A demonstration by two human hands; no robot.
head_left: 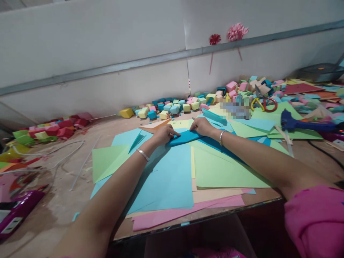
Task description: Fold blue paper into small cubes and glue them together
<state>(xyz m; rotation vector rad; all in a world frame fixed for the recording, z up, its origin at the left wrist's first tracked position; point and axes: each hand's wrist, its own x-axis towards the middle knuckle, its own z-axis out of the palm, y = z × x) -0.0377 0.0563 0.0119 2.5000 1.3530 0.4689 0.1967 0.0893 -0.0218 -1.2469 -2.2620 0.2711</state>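
Both my arms reach far across a table covered with coloured paper sheets. My left hand (164, 134) and my right hand (202, 126) press down on a small folded piece of dark blue paper (185, 137) that lies between them. The fingers of both hands are bent and pinched onto its edges. The folded piece rests on a large light blue sheet (166, 179) and beside a light green sheet (223, 168). Each wrist wears a silver bangle.
Rows of small folded paper cubes (172, 107) line the wall. More cubes (56, 129) lie at the left. Scissors with red and yellow handles (264, 103) and a blue glue gun (298, 123) sit at the right. A purple object (18, 211) is at the left front edge.
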